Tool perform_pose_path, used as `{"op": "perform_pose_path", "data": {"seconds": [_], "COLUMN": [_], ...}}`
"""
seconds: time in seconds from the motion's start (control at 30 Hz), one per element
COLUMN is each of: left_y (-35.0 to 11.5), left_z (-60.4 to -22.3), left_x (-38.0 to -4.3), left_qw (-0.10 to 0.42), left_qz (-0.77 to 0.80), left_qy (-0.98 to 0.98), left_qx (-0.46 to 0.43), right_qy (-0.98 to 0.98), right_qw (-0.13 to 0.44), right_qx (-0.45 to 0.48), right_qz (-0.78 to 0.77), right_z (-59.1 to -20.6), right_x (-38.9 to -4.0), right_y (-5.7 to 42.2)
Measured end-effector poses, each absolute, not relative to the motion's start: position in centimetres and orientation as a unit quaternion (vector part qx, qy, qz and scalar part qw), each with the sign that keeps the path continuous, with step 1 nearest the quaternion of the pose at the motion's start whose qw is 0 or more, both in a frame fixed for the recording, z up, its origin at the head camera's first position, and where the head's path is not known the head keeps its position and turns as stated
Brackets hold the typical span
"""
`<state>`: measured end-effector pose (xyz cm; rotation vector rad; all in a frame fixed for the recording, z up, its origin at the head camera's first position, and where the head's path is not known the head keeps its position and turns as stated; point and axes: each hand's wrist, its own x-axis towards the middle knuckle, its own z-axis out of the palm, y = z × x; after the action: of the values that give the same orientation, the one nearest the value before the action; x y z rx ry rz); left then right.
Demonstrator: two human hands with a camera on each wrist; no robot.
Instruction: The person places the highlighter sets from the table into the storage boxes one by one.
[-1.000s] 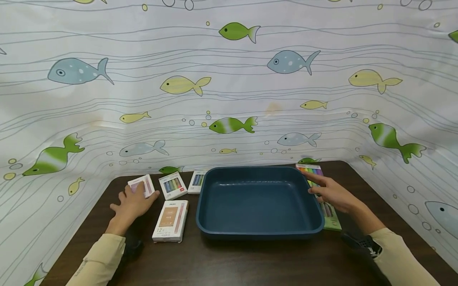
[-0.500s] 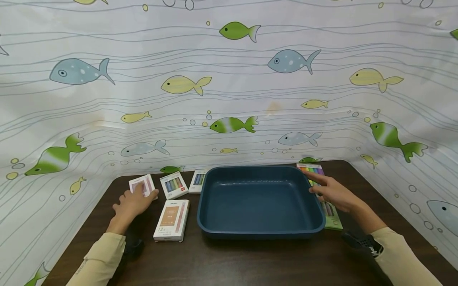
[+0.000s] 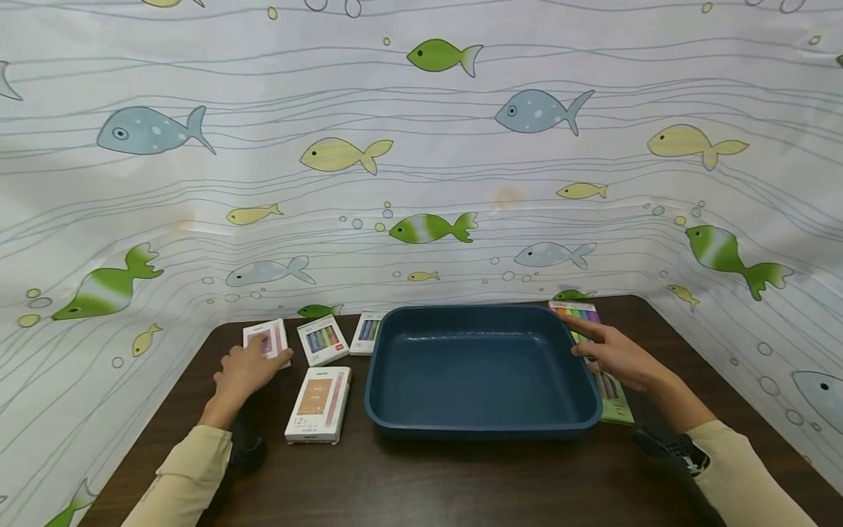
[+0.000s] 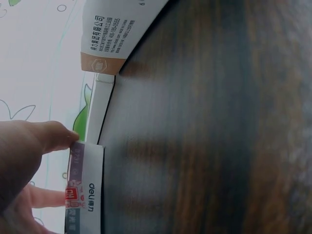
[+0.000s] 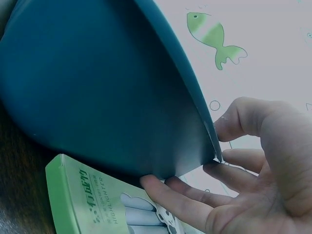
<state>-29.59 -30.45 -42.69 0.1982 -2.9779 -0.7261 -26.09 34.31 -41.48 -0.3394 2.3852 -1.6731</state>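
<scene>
My left hand (image 3: pixel 242 375) grips a small white box with a pink-purple front (image 3: pixel 276 335) at the back left. Its thumb is at the box's right edge and its fingers reach over the top and left side. In the left wrist view the thumb (image 4: pixel 53 136) lies against the box's corner, and "deli" shows on the box's side. At the right my right hand (image 3: pixel 622 359) touches the rim of a dark blue tray (image 3: pixel 484 426), its fingers mostly straight. Beneath it lie a rainbow-coloured pack (image 3: pixel 571 308) and a green highlighter pack (image 5: pixel 92 195), partly covered by hand and tray.
Two white boxes with coloured sticks shown on them, one box (image 3: pixel 323 341) and another box (image 3: pixel 366 333), lie left of the tray. A larger white and orange-brown box (image 3: pixel 319 405) lies nearer the front. A fish-patterned curtain (image 3: pixel 435 176) surrounds the dark wooden table (image 3: pixel 435 483).
My left hand's outer fingers have drawn in around the small box, which has turned slightly. The right hand stays at the tray's rim. The head view has shifted a little.
</scene>
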Motion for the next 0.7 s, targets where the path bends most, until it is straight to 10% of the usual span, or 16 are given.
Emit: {"op": "perform_pose_path", "data": {"seconds": [0.7], "left_y": [-30.52], "left_z": [-42.40], "left_x": [-29.74], "left_qw": [0.052], "left_qz": [-0.232], "left_qy": [-0.971], "left_qx": [0.026], "right_qy": [0.802], "right_qw": [0.103], "right_qx": [-0.121], "right_qz": [-0.575], "right_z": [-41.63], "right_x": [-25.89], "right_y": [34.34]}}
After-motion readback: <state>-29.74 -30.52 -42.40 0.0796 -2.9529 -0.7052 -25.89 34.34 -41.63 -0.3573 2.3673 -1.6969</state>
